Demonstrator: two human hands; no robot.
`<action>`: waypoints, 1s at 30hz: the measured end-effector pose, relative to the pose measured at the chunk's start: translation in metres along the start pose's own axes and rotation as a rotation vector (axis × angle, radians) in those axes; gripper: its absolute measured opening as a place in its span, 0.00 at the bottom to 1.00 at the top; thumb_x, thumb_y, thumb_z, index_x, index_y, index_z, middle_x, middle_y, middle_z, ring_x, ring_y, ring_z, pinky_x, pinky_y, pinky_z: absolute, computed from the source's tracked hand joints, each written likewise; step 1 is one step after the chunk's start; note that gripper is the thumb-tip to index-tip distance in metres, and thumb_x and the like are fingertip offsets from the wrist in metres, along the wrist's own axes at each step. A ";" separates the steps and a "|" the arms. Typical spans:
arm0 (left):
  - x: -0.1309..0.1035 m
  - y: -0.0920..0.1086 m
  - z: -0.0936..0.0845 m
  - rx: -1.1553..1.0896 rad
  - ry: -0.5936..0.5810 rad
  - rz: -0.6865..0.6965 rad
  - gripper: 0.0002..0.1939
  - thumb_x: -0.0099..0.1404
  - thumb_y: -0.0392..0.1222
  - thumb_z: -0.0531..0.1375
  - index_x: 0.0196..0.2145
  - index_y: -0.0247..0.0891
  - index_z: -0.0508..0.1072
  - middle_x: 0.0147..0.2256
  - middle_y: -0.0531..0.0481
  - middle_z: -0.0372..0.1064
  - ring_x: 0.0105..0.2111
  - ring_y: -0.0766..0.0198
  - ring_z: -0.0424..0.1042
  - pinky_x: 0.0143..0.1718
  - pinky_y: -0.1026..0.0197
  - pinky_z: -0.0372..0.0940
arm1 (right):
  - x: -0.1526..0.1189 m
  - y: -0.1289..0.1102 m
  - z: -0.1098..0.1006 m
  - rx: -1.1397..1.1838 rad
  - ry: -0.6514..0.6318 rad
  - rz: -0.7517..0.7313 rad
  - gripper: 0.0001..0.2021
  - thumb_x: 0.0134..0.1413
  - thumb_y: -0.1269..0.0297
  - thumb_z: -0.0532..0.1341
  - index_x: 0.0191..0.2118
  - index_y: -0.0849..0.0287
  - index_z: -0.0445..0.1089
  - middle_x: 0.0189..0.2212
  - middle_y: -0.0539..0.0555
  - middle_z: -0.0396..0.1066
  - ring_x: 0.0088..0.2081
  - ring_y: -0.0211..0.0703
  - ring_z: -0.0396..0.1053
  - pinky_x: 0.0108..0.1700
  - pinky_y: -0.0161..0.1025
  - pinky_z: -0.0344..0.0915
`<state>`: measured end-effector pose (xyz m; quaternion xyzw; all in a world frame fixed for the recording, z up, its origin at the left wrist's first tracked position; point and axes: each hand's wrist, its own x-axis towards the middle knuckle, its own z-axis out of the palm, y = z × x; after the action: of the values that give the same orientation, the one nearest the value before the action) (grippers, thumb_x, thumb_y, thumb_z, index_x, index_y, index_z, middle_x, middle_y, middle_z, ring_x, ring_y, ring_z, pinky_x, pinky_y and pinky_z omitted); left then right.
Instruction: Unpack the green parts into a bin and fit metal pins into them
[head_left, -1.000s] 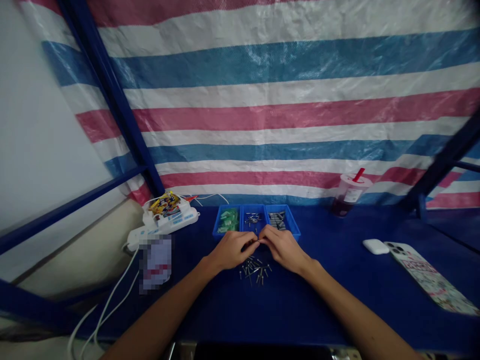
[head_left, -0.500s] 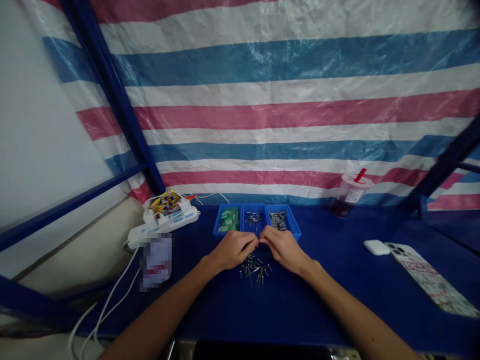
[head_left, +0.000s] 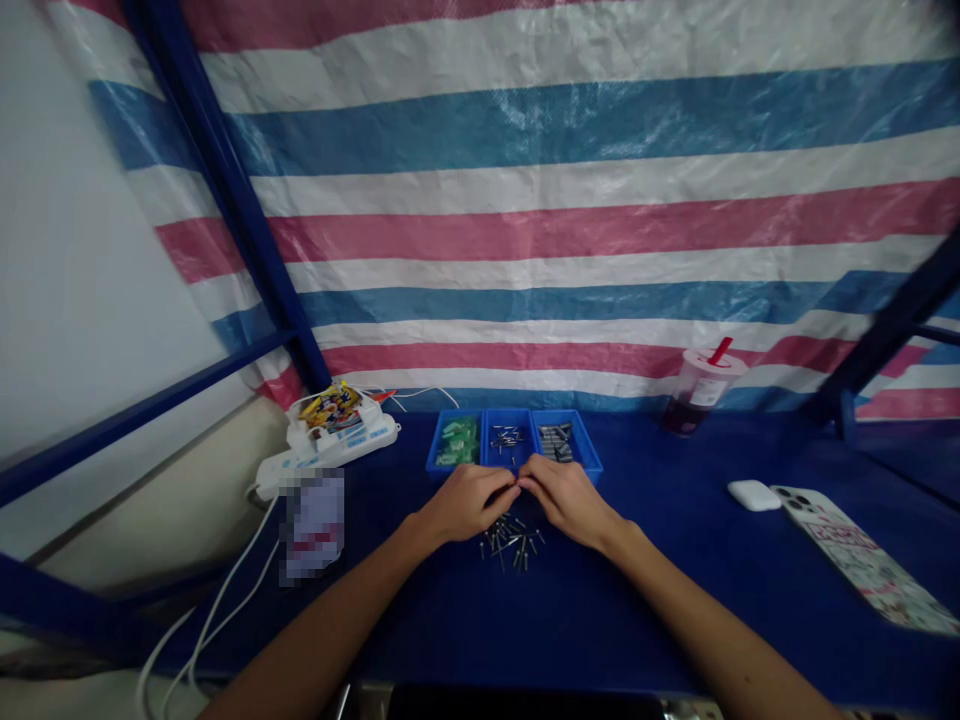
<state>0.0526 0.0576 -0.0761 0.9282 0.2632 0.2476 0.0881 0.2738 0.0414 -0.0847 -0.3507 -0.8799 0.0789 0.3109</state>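
Note:
My left hand (head_left: 472, 500) and my right hand (head_left: 556, 497) meet at the fingertips, both closed in a pinch. Whatever lies between the fingers is too small and hidden to name. Just under them, a loose pile of thin metal pins, like rivets (head_left: 513, 545), is spread on the blue table (head_left: 525, 630). Right beyond the hands stand three joined blue bins. The left bin holds green-and-clear small pieces (head_left: 458, 440), the middle one a few metal pins (head_left: 507, 438), and the right one grey cylindrical pieces (head_left: 555, 440), partly covered by my right hand.
On the left lie a white power strip (head_left: 360, 438), a blurred packet (head_left: 315, 525) and white cables (head_left: 217, 610). To the right are a cup with a red straw (head_left: 699, 390), a white earbud case (head_left: 754, 495) and a phone (head_left: 862, 560). A striped sheet (head_left: 525, 240) hangs behind.
Almost nothing differs. My fingertips have shifted very slightly against each other, while the pins, bins and other things stay in place.

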 end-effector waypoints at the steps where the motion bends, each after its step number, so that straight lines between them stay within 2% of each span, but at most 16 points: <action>1: 0.000 0.000 0.000 0.003 0.000 -0.005 0.13 0.76 0.40 0.51 0.34 0.37 0.70 0.28 0.52 0.69 0.28 0.66 0.69 0.31 0.63 0.58 | 0.000 0.000 0.000 0.010 -0.001 0.000 0.09 0.75 0.63 0.49 0.46 0.56 0.66 0.39 0.53 0.73 0.38 0.43 0.73 0.39 0.38 0.63; 5: -0.001 -0.002 0.000 0.007 0.006 -0.038 0.12 0.77 0.41 0.51 0.36 0.37 0.71 0.30 0.52 0.71 0.30 0.65 0.71 0.33 0.63 0.59 | -0.001 0.000 -0.001 0.019 -0.001 0.005 0.08 0.74 0.65 0.50 0.52 0.55 0.63 0.43 0.54 0.74 0.42 0.44 0.74 0.41 0.39 0.65; 13: -0.001 -0.001 -0.001 0.006 -0.007 -0.032 0.13 0.76 0.41 0.50 0.36 0.37 0.71 0.30 0.51 0.70 0.29 0.65 0.70 0.33 0.63 0.59 | -0.001 0.001 -0.002 0.000 -0.010 -0.021 0.09 0.73 0.70 0.48 0.47 0.55 0.65 0.40 0.54 0.72 0.39 0.42 0.71 0.40 0.38 0.64; 30: -0.001 -0.001 0.001 0.026 -0.010 0.003 0.15 0.74 0.38 0.51 0.29 0.37 0.68 0.24 0.54 0.65 0.25 0.68 0.65 0.30 0.63 0.56 | 0.000 -0.002 -0.001 -0.013 -0.018 -0.030 0.09 0.74 0.67 0.49 0.45 0.56 0.66 0.38 0.53 0.72 0.37 0.41 0.71 0.37 0.36 0.61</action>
<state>0.0519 0.0578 -0.0773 0.9310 0.2645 0.2395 0.0769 0.2735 0.0401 -0.0835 -0.3389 -0.8882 0.0717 0.3018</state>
